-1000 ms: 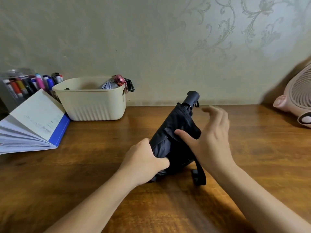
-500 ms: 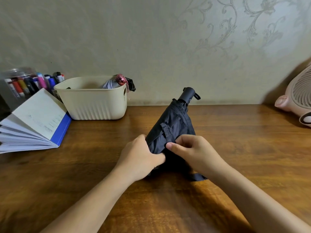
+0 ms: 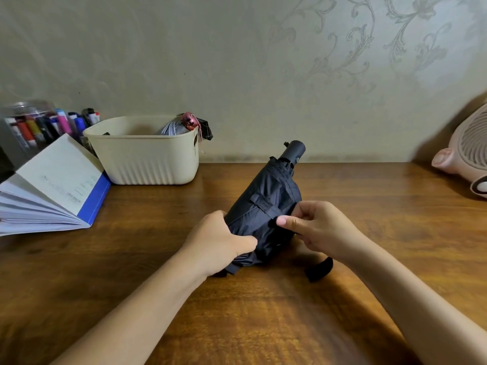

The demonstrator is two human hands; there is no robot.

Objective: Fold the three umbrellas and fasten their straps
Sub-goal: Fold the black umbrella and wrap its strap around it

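change: right hand (image 3: pixel 320 230), open and lifted off a second ago, now down on black folding umbrella (image 3: pixel 266 204); right fingers (image 3: pixel 287 221) together, pinching strap (image 3: pixel 263 205) against the canopy folds
left hand (image 3: pixel 218 239): same spot as before, fingers clamped round the lower bundle, pinning it to the tabletop (image 3: pixel 369 196)
umbrella place: tabletop centre, tilted, handle (image 3: pixel 295 150) pointing far and slightly right, tip end under left hand
loose end: dark strap piece (image 3: pixel 320 268) lying near right of the bundle, not wrapped
meaning: canopy gathered, strap not yet fastened; likely wrap-and-close step for this umbrella
others: grey umbrella (image 3: pixel 175 127) in cream basket (image 3: pixel 147 159), far left; third not clearly visible
edges: wall just behind handle, little far room; open book (image 3: pixel 52 185) and marker jar (image 3: pixel 29 122) at left edge; pink fan (image 3: pixel 466 151) at right edge
open room: bare tabletop near and to the right of both hands, wide enough to swing the strap
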